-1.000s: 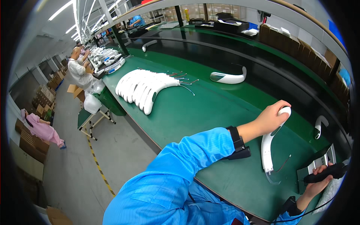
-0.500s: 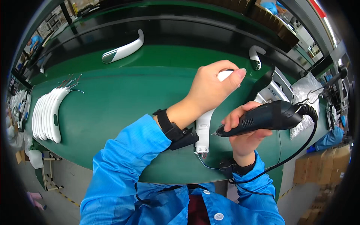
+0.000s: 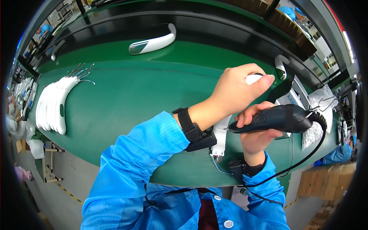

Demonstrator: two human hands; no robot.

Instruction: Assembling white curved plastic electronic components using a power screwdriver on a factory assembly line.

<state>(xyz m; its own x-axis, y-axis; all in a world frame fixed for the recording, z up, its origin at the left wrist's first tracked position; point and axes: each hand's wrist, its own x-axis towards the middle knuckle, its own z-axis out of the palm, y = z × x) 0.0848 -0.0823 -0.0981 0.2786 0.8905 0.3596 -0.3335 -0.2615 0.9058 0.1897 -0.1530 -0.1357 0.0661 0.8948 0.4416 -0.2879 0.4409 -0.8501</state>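
My left hand (image 3: pixel 245 86) is closed around the upper end of a white curved plastic housing (image 3: pixel 219 141), which runs down under my wrist. Thin wires come out of its lower end, next to two screw heads. In my right hand (image 3: pixel 256 134) lies a black electric screwdriver (image 3: pixel 280 119), held level with its tip pointing left. The tip meets the housing's right edge, by a small plate with holes; whether it sits in a screw cannot be made out. A black cable curves from the screwdriver's back end down past my right wrist.
Several white curved housings (image 3: pixel 51 103) with wires stand in a row on the green table (image 3: pixel 126 92) at left. Another white curved piece (image 3: pixel 155 43) lies at the back, one more (image 3: pixel 281 67) at back right. A metal box (image 3: pixel 291 97) and a clear plastic bag (image 3: pixel 316 130) sit at right.
The screwdriver's tip has come from just right of the housing to its edge. My left hand keeps its hold. The whole view has shifted, moving the scene rightward.
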